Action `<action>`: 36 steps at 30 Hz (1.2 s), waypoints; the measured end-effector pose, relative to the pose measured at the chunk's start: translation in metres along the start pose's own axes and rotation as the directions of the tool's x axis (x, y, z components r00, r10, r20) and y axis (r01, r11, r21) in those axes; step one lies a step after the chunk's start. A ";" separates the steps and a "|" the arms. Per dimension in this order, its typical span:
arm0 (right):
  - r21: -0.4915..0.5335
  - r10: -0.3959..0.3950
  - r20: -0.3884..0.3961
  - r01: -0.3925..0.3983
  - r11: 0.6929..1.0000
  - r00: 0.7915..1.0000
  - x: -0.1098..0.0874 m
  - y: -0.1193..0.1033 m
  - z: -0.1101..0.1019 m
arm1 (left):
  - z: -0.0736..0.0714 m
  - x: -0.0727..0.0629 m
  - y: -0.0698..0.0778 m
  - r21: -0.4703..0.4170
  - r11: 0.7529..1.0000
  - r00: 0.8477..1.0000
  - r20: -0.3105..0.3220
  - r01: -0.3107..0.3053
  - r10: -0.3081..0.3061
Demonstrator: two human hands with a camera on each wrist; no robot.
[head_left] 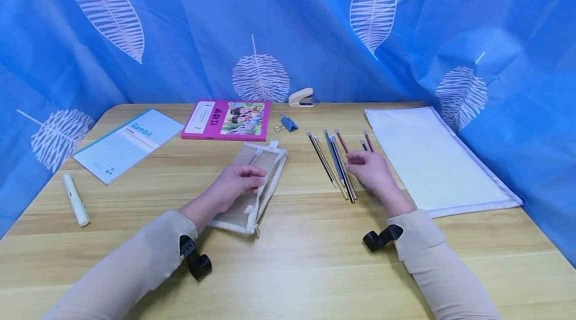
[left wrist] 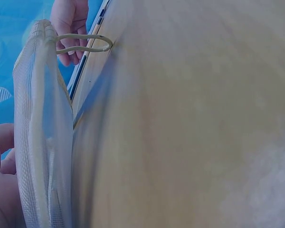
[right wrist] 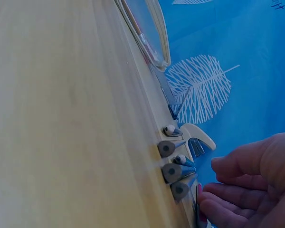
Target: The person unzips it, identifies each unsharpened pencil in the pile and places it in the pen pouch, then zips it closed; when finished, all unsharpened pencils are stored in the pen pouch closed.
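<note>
A see-through mesh zip pouch [head_left: 271,185] with pale edging lies left of centre on the table. My left hand [head_left: 236,183] pinches its upper side near the opening, lifting that edge. Through the mesh a slim pencil [head_left: 255,156] shows near the far end. Right of the pouch several pencils [head_left: 321,159] lie loosely side by side, dark, blue, gold and reddish. Over their right side hovers my right hand [head_left: 372,171], fingers loosely bent with a gap below the thumb. In the right wrist view its fingertips are close to a pencil; whether they touch is unclear.
A white board-like sheet [head_left: 443,160] lies on the right. At the back are a pink book [head_left: 207,120], a blue binder clip [head_left: 288,123] and a white stapler [head_left: 300,97]. A notebook [head_left: 128,146] and a pale green tube-like object [head_left: 76,200] lie left.
</note>
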State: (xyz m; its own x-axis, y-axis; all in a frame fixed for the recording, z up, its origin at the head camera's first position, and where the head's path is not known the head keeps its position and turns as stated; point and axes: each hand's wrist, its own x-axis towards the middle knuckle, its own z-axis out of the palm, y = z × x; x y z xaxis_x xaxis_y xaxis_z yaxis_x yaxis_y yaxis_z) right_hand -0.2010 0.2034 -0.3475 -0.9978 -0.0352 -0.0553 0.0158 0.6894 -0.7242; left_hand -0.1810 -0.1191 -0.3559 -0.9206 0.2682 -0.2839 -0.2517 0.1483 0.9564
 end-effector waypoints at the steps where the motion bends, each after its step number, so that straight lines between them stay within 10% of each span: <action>1: -0.003 -0.002 -0.003 0.002 1.000 1.000 0.000 0.000 0.000 | 0.000 0.000 0.000 0.002 1.000 1.000 0.002 -0.001 0.001; 29: 0.066 0.102 0.059 -0.106 0.992 0.993 0.009 0.006 0.003 | 0.001 0.001 -0.001 0.003 1.000 1.000 -0.014 0.022 -0.022; 36: 0.251 0.191 0.147 -0.223 0.942 0.970 0.012 0.008 0.001 | 0.001 0.002 -0.001 -0.002 1.000 1.000 -0.010 0.011 -0.011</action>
State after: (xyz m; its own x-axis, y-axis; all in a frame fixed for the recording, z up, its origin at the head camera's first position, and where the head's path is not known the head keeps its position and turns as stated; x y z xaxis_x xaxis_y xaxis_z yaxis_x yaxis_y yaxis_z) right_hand -0.2132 0.2081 -0.3547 -0.9560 -0.0091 -0.2931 0.2538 0.4753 -0.8424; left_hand -0.1821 -0.1179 -0.3570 -0.9205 0.2573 -0.2941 -0.2628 0.1494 0.9532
